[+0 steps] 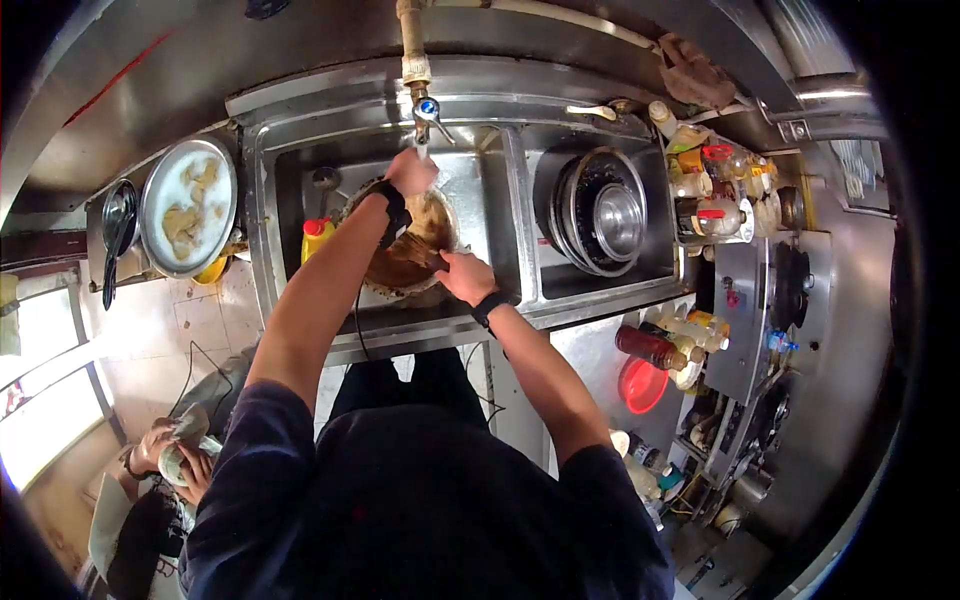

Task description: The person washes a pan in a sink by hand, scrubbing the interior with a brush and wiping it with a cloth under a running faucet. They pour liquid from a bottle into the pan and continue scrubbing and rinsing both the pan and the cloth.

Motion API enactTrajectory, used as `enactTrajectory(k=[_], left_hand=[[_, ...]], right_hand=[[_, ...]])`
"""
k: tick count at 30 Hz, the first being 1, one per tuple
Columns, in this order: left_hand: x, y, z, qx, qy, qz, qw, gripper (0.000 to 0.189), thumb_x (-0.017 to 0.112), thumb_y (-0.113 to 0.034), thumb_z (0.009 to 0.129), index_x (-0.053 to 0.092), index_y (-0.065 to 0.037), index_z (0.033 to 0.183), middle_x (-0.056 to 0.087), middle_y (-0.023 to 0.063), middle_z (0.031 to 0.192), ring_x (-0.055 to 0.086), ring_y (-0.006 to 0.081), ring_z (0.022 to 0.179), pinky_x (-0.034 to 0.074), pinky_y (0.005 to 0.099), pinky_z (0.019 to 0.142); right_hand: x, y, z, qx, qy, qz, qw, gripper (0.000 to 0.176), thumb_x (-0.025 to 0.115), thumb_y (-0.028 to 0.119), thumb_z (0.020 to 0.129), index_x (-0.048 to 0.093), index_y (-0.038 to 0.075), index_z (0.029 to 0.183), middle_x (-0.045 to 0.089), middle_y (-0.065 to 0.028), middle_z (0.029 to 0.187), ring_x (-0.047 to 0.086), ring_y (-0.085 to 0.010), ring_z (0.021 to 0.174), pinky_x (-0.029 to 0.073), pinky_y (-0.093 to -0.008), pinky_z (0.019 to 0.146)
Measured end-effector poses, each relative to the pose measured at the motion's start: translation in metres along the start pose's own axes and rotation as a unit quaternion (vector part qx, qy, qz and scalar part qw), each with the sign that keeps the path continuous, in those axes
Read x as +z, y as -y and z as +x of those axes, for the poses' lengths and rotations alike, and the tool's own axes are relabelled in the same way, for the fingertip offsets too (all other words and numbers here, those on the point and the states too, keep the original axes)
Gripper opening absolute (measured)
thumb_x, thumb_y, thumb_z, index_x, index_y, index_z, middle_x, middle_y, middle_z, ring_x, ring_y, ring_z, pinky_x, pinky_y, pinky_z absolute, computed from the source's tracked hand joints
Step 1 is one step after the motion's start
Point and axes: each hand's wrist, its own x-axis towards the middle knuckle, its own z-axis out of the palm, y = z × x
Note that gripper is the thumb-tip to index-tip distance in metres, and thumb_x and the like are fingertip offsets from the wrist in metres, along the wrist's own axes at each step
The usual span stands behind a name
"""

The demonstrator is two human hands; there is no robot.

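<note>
A round, brown-stained wok [435, 215] rests tilted in the left sink basin under the tap [424, 108]. Water runs from the tap beside my left hand [412, 172], whose fingers are curled at the wok's far rim. On the near right side of the wok, my right hand [467, 277] is closed around a short dark handle. That handle leads to a brown, fan-shaped brush [412, 252] pressed against the inside of the wok. The brush's bristles are partly lost in the brown water. Both wrists wear dark bands.
Stacked metal bowls [619, 222] fill the right basin. A yellow bottle [316, 238] and a ladle [326, 178] are left of the wok. A foamy metal basin [188, 208] stands further left. Bottles [650, 347] and a red bowl [642, 385] are at right. Another person's hands [165, 450] hold a cloth.
</note>
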Motion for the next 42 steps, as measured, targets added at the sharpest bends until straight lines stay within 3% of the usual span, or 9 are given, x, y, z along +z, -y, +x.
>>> enactTrajectory(k=[5,23,25,28,32,34,37,38,42], left_hand=[[-0.02,-0.012,-0.021,-0.156,0.17,-0.507,0.83,0.021,0.045,-0.008,0.097,0.058,0.007,0.106,0.065,0.0182,0.106,0.067,0.0298,0.097,0.055,0.0358,0.088],[-0.038,-0.014,-0.044,-0.087,0.148,-0.568,0.805,0.042,0.036,-0.025,0.103,0.047,0.01,0.124,0.055,0.023,0.126,0.053,0.0309,0.12,0.042,0.0392,0.106],[-0.044,-0.027,-0.058,0.004,0.111,-0.599,0.793,0.028,0.045,-0.023,0.098,0.058,0.002,0.098,0.064,0.0115,0.089,0.058,0.0219,0.07,0.05,0.0323,0.066],[-0.049,-0.028,-0.053,-0.228,-0.008,-0.486,0.844,0.031,0.042,-0.023,0.099,0.057,0.001,0.112,0.066,0.0116,0.105,0.064,0.0217,0.093,0.051,0.0321,0.08],[-0.049,-0.026,-0.07,-0.091,-0.04,-0.365,0.926,0.027,0.042,-0.023,0.1,0.06,-0.004,0.104,0.063,0.0028,0.087,0.059,0.0139,0.076,0.05,0.0294,0.069],[-0.058,-0.036,-0.073,-0.23,-0.005,-0.59,0.774,0.026,0.045,-0.019,0.098,0.06,-0.002,0.111,0.067,0.004,0.095,0.063,0.0172,0.086,0.051,0.03,0.076],[-0.044,-0.028,-0.088,-0.218,-0.036,-0.604,0.766,0.028,0.047,-0.015,0.095,0.058,0.001,0.115,0.068,0.0065,0.1,0.065,0.0204,0.093,0.051,0.0324,0.081],[-0.023,0.004,-0.089,-0.143,-0.064,-0.446,0.881,0.029,0.048,-0.014,0.094,0.058,0.002,0.115,0.068,0.008,0.101,0.065,0.0222,0.094,0.051,0.0342,0.083],[-0.006,-0.002,-0.14,-0.162,-0.106,0.056,0.979,0.029,0.048,-0.012,0.093,0.059,0.003,0.116,0.069,0.0117,0.105,0.065,0.0259,0.097,0.051,0.0392,0.087]], right_hand=[[0.026,-0.008,0.004,-0.023,-0.014,-0.018,0.999,0.043,0.067,0.034,0.081,0.063,0.015,0.12,0.068,-0.0152,0.09,0.066,-0.0344,0.084,0.053,-0.0467,0.073],[-0.003,0.031,0.016,-0.005,-0.102,0.081,0.992,0.046,0.055,0.031,0.09,0.053,0.003,0.126,0.065,-0.0239,0.103,0.062,-0.0404,0.095,0.05,-0.0511,0.083],[-0.033,0.039,0.05,-0.065,-0.178,0.172,0.967,0.035,0.055,0.023,0.093,0.058,-0.002,0.117,0.066,-0.0246,0.097,0.062,-0.0425,0.093,0.051,-0.0444,0.08],[-0.074,0.053,0.102,-0.063,-0.12,0.41,0.902,0.021,0.049,0.008,0.095,0.06,-0.004,0.108,0.067,-0.0099,0.092,0.067,-0.0193,0.088,0.053,-0.0298,0.074],[-0.097,0.08,0.124,-0.024,-0.05,0.69,0.721,0.018,0.049,0.006,0.096,0.061,-0.004,0.106,0.065,-0.0078,0.094,0.064,-0.0147,0.087,0.053,-0.0261,0.074],[-0.099,0.083,0.118,-0.015,-0.045,0.741,0.67,0.018,0.05,0.006,0.096,0.061,-0.004,0.106,0.065,-0.0088,0.094,0.063,-0.0139,0.084,0.053,-0.0263,0.074],[-0.102,0.06,0.097,-0.053,-0.026,0.484,0.873,0.026,0.054,0.017,0.095,0.064,-0.004,0.107,0.068,-0.0074,0.096,0.063,-0.0135,0.079,0.052,-0.0304,0.076],[-0.096,0.042,0.096,-0.032,-0.022,0.24,0.97,0.034,0.056,0.028,0.093,0.065,-0.002,0.107,0.07,-0.0121,0.096,0.066,-0.0218,0.085,0.052,-0.0374,0.079],[-0.058,0.021,0.054,-0.107,-0.049,-0.284,0.952,0.046,0.064,0.027,0.084,0.054,0.009,0.125,0.057,-0.0188,0.124,0.059,-0.043,0.105,0.051,-0.0475,0.085]])
